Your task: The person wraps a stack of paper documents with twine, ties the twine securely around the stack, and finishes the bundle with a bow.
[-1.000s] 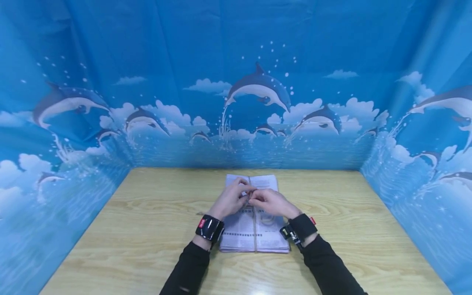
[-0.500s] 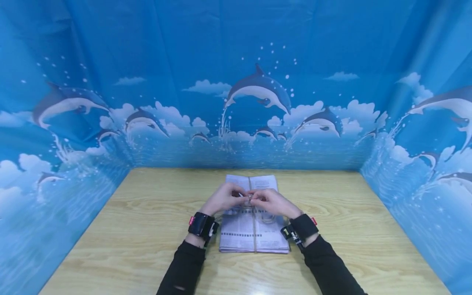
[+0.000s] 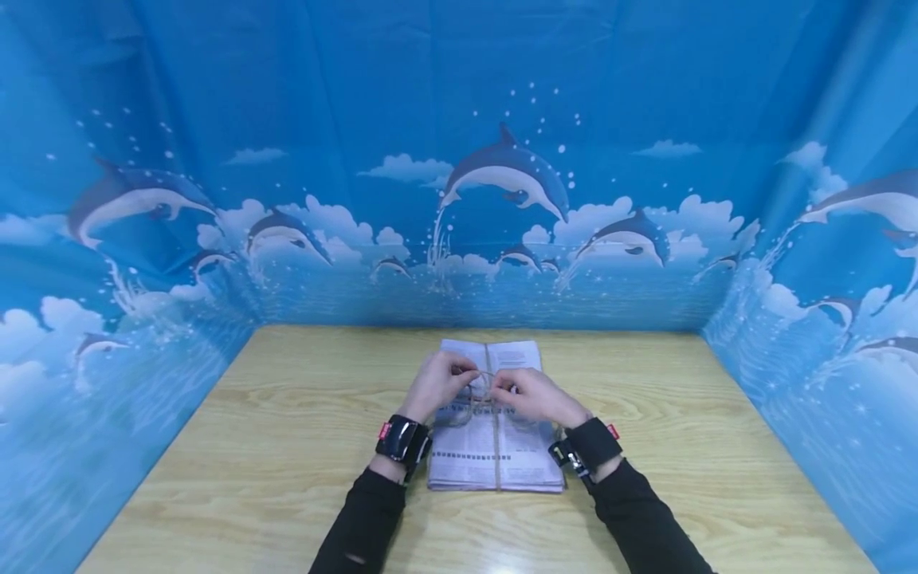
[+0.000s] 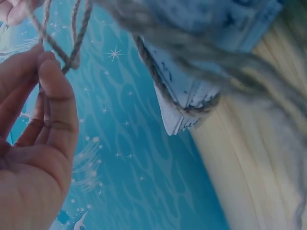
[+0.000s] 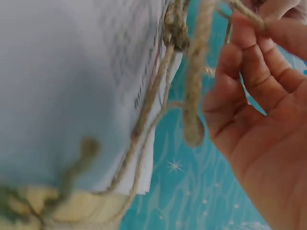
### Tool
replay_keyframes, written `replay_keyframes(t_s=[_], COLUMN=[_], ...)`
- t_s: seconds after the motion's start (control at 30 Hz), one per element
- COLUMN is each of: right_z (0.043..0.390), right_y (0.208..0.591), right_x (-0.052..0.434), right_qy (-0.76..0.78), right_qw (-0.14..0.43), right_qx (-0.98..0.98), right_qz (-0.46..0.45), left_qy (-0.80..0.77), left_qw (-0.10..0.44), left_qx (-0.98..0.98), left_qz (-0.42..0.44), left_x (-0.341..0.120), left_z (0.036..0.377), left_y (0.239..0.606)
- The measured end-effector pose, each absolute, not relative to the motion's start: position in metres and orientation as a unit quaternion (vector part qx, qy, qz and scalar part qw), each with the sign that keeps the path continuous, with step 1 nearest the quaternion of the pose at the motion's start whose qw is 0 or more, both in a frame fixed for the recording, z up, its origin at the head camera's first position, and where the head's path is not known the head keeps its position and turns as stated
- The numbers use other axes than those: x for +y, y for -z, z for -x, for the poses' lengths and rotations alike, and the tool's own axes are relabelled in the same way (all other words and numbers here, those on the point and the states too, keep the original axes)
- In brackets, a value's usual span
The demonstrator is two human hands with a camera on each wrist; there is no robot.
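A stack of newspapers point(image 3: 495, 446) lies flat in the middle of the wooden table point(image 3: 287, 446), bound lengthwise by brown twine point(image 3: 496, 454). Both hands hover over its far half. My left hand point(image 3: 446, 381) pinches a strand of twine point(image 4: 57, 50) between thumb and fingers. My right hand point(image 3: 529, 392) pinches another strand point(image 5: 240, 12), and a short twine end point(image 5: 194, 96) hangs beside its palm. A loose loop of twine point(image 3: 482, 384) sits between the two hands. The stack's corner point(image 4: 192, 103) shows in the left wrist view, its knot point(image 5: 175, 28) in the right wrist view.
Blue dolphin-print cloth point(image 3: 502, 183) walls in the table on the back, left and right. Bare wood lies on both sides of the stack and toward the near edge.
The hands have drawn slightly apart, and a loop of twine now shows between them over the stack. The newspapers have not shifted.
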State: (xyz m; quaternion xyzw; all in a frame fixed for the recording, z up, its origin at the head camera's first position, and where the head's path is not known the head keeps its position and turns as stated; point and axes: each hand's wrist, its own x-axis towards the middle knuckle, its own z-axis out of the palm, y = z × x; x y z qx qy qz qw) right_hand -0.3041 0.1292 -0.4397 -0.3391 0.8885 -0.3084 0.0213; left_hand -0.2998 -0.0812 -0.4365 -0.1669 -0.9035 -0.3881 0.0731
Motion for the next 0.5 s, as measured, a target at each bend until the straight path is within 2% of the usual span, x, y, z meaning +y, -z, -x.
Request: replay_keyframes(t_s=[0.1,0.23,0.5], right_z=[0.3031,0.3043,0.3093], right_y=[0.4399,0.4427,0.447], right_x=[0.1302,0.1321,0.1316], right_qy=[0.319,0.324,0.319], right_qw=[0.051,0.059,0.038], right_qx=[0.886,0.89,0.897], right_qz=[0.331,0.315,0.304], left_qy=[0.387,0.392,0.383], left_qw=[0.097,0.117,0.117], left_qx=[-0.902,-0.895,-0.895], left_qz=[0.165,0.177,0.195], left_x=[-0.0802,-0.0783,-0.0745], left_z=[0.3001,0.2995,0.3002], left_y=[0.4387,0.4389,0.4389])
